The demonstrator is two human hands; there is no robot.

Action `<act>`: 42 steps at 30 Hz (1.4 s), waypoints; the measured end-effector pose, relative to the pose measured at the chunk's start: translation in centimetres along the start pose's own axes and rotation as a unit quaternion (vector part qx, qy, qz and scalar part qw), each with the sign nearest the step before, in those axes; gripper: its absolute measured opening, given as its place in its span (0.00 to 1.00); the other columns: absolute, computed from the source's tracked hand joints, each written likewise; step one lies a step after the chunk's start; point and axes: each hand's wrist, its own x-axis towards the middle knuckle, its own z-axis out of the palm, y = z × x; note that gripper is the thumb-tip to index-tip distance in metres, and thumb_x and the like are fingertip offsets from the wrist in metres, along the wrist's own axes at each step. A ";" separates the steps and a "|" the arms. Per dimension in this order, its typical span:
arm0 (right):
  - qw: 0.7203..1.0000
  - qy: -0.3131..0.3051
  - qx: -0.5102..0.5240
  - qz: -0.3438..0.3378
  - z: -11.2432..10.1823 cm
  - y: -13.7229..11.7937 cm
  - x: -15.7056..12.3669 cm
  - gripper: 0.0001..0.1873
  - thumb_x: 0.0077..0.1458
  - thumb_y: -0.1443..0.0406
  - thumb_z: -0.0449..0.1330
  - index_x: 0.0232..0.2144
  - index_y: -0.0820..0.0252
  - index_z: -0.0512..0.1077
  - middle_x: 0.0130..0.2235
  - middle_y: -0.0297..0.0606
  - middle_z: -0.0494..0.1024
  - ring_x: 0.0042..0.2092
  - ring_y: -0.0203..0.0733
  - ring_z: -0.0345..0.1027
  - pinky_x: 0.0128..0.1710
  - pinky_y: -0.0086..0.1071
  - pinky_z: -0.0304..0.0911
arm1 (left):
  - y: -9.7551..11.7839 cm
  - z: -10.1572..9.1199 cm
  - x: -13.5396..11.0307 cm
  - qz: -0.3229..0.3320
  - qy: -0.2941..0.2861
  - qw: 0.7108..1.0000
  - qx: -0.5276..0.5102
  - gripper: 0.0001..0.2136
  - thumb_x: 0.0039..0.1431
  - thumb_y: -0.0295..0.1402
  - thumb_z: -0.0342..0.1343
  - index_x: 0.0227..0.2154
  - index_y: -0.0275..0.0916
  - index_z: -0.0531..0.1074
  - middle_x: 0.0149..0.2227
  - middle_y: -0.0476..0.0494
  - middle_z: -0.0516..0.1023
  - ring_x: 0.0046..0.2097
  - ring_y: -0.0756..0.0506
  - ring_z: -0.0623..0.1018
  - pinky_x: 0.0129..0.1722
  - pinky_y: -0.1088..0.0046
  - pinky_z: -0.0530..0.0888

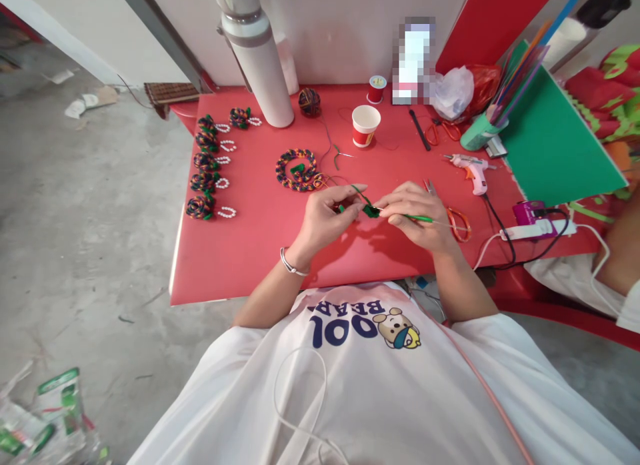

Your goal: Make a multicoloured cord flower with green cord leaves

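Note:
Both hands work over the red table [240,252], close together. My left hand [327,218] is closed, pinching a green cord [370,208] with a small knotted green piece between the hands. My right hand [415,215] is closed too, gripping a thin green-wrapped wire or tool [420,218] that sticks out to the right. A ring of multicoloured braided cord [299,170] lies just beyond my left hand. Orange-handled scissors [457,222] lie right beside my right hand.
Several finished braided rosettes with pearl loops [205,182] line the table's left side. A white glue gun [473,172], red paper cup [365,125], yarn ball [309,101], thread spool [377,88], white pipe [260,58] and power strip [540,230] stand further back and right. Another person's arm [620,252] is at the right.

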 end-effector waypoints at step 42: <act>0.955 0.179 -0.210 -0.111 5.1 0.2 -2.5 0.17 0.66 0.59 0.67 0.56 0.38 0.78 0.52 0.38 0.84 0.49 0.47 0.77 0.48 0.44 0.72 | -1.6 1.0 0.1 -0.092 0.000 0.976 -0.195 0.26 0.47 0.36 0.76 0.51 0.37 0.83 0.30 0.48 0.83 0.28 0.53 0.77 0.28 0.77 0.72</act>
